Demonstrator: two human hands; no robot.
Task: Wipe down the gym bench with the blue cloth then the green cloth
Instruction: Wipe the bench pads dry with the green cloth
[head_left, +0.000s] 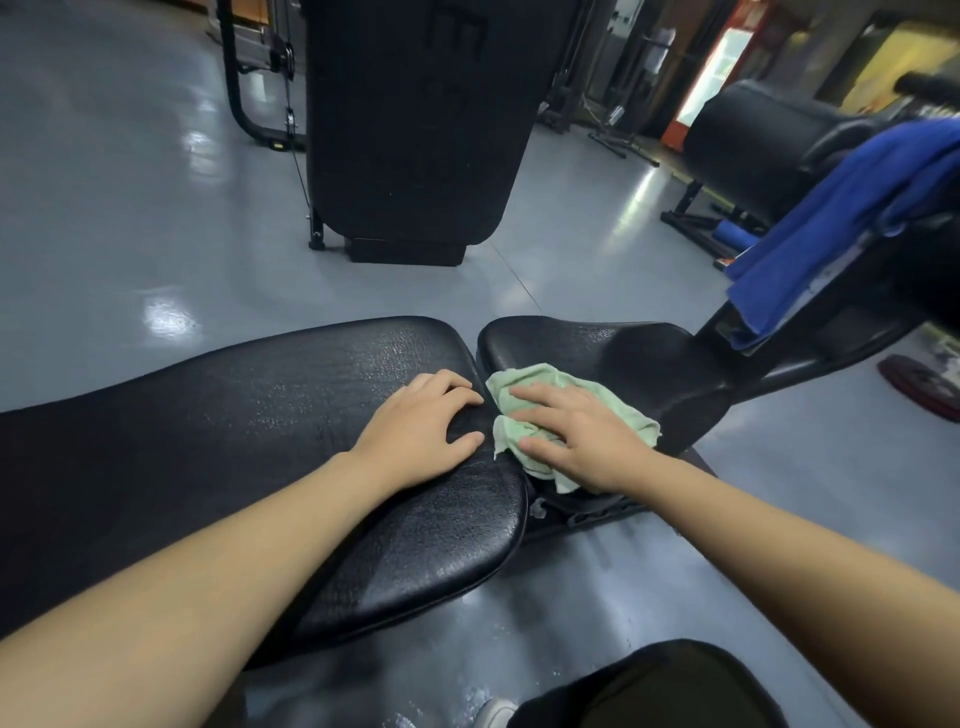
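The black gym bench fills the middle of the head view: a long back pad (249, 431) on the left and a smaller seat pad (613, 353) on the right, with a narrow gap between them. My left hand (421, 431) rests flat on the end of the back pad, fingers relaxed at the gap. My right hand (576, 436) presses the crumpled green cloth (530, 379) onto the near edge of the seat pad, fingers spread over it. The blue cloth (841, 208) hangs draped over the bench's raised black frame at the right.
Another upright black padded machine (415, 124) stands behind the bench on the shiny grey floor (130, 208). A second dark padded bench (753, 140) sits at the back right, and a weight plate (919, 384) lies on the floor at the right. My knee (665, 686) shows at the bottom.
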